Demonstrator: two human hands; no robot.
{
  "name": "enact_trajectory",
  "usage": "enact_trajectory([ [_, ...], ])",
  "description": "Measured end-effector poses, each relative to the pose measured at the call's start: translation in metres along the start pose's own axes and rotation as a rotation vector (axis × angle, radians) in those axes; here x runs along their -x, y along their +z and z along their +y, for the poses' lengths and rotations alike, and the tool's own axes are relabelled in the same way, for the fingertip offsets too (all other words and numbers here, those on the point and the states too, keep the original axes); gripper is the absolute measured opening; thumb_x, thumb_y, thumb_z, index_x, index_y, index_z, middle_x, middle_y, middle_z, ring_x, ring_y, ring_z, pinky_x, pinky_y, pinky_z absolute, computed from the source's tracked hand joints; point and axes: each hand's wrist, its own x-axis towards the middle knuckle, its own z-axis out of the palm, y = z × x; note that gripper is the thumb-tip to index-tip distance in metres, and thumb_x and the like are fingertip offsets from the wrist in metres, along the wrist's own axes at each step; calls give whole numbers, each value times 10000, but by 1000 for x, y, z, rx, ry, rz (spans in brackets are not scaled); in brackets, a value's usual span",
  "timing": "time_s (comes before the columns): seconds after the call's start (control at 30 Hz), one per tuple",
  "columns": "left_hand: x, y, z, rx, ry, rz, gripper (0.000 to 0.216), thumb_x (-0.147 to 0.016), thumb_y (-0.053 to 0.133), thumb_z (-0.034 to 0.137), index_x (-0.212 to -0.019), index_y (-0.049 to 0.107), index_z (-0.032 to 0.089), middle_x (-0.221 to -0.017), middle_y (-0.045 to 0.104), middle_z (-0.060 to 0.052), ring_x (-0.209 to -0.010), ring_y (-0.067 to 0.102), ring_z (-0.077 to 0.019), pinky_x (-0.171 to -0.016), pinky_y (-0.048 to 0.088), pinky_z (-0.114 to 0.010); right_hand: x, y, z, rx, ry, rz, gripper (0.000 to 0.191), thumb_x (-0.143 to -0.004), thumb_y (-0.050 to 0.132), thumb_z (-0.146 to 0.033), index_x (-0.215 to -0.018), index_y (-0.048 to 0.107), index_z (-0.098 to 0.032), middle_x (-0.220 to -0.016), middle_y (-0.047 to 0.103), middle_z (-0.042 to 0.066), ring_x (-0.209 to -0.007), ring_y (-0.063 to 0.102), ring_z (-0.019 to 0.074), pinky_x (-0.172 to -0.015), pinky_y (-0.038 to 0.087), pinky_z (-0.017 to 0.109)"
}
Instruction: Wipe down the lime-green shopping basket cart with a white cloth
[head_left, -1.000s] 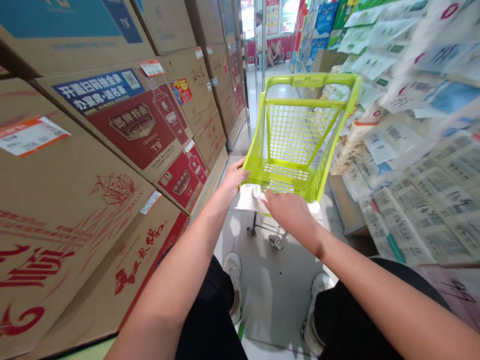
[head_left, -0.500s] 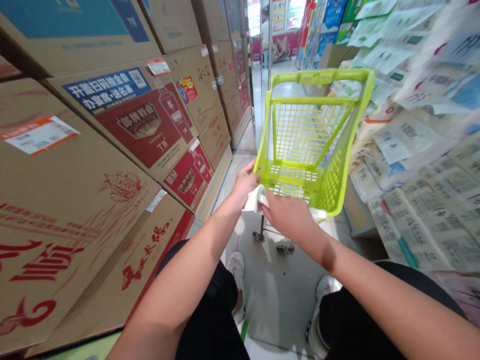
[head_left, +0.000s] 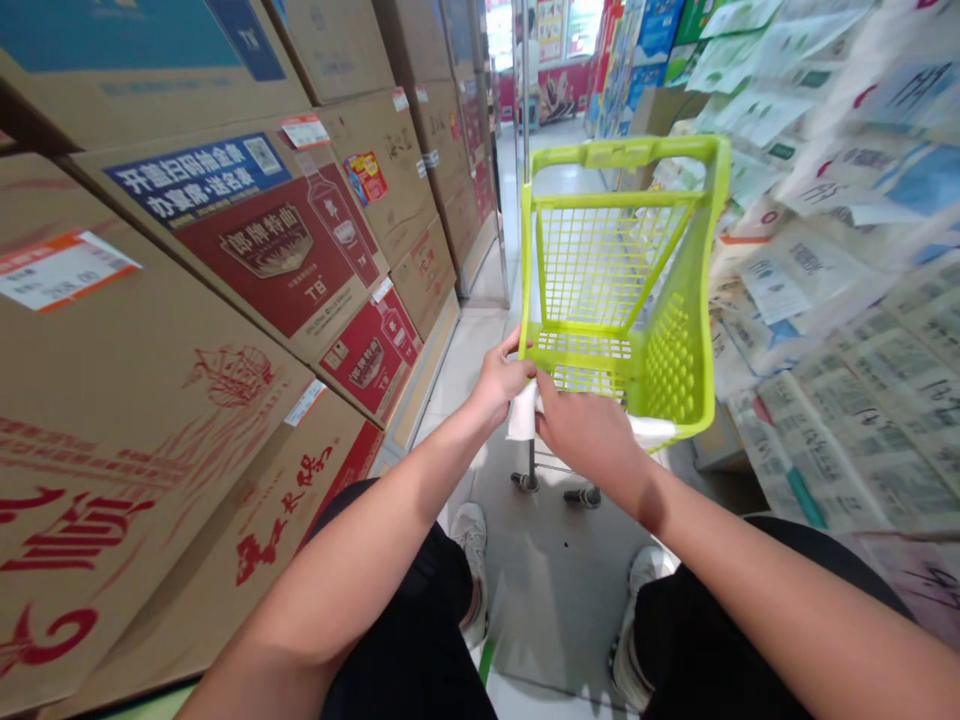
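The yellow-green cart (head_left: pixel 675 350) stands on the tiled floor (head_left: pixel 525 590) ahead of the person's white shoes (head_left: pixel 470 545), between stacked cartons (head_left: pixel 277 250) on the left and plastic-wrapped packs (head_left: pixel 817 270) on the right. The left hand (head_left: pixel 504 382) is clamped on the cart's near left corner. Just beside it, the right hand (head_left: pixel 589 425) is closed on a white cloth (head_left: pixel 521 415) at the near edge; its fingertips are partly hidden. The cloth shows on both sides of that hand.
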Motion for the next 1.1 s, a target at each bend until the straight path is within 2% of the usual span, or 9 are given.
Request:
enact_trajectory([
  [0.13,-24,-33,14,-39,-29,-138,912,-508,626,60,-1405,672,218,-1320,735,-73,-928,728,-213,-729,537,-273,-3,4,5,19,-21,1,391,-1122,361,-435,-1142,640,-161,-895,775,165,-798,772,280,-646,499,311],
  [0.27,-44,-56,22,-68,-12,-56,879,-491,583,37,-1347,705,192,-1278,746,-80,-1028,736,-259,-798,563,-314,-7,8,4,11,-42,-11,386,-1128,350,-420,-1140,635,-160,-842,768,153,-765,771,272,-632,501,312],
  [0.43,-24,-28,5,31,88,84,764,-543,551,62,-1276,729,186,-1182,775,-60,-1027,729,-234,-790,560,-297,-6,12,-3,25,-62,53,297,-1111,396,-356,-1107,637,-182,-813,768,143,-737,778,297,-602,491,323],
  [0.57,-11,-10,-1,31,14,100,777,-548,566,56,-1296,729,187,-1100,794,-46,-915,733,-219,-699,541,-276,-7,13,-7,28,-75,65,253,-1099,405,-296,-1113,635,-191,-809,770,128,-714,777,293,-576,467,311],
  [0.63,-17,-16,5,17,-22,91,816,-528,566,42,-1312,728,197,-1110,796,-42,-887,731,-212,-683,534,-273,-9,14,-7,22,-78,72,282,-1110,390,-334,-1122,634,-192,-809,769,124,-718,777,290,-574,464,306],
  [0.8,-44,-56,29,-78,-63,108,802,-491,573,46,-1257,755,192,-1106,791,-43,-828,718,-198,-683,533,-287,-14,14,-3,5,-80,59,335,-1121,370,-380,-1119,633,-173,-807,760,129,-757,779,279,-612,487,298],
  [0.9,-43,-62,34,-109,-31,147,756,-534,620,80,-1270,752,194,-1076,793,-48,-850,725,-214,-716,548,-310,-15,11,-5,3,-94,21,329,-1117,375,-357,-1143,637,-159,-825,764,145,-761,775,270,-643,508,307],
  [1.0,-26,-43,24,-45,61,165,690,-575,624,94,-1245,758,185,-1117,798,-56,-955,741,-232,-776,565,-308,-16,8,-11,-3,-80,-5,281,-1098,414,-310,-1156,640,-153,-852,771,162,-792,778,273,-673,523,321],
  [1.1,-10,-19,9,36,62,174,690,-592,628,85,-1261,752,196,-1142,807,-44,-1036,739,-240,-817,581,-304,-18,7,-16,-26,-107,-7,241,-1061,423,-187,-1162,639,-152,-901,780,162,-820,784,270,-687,523,321],
])
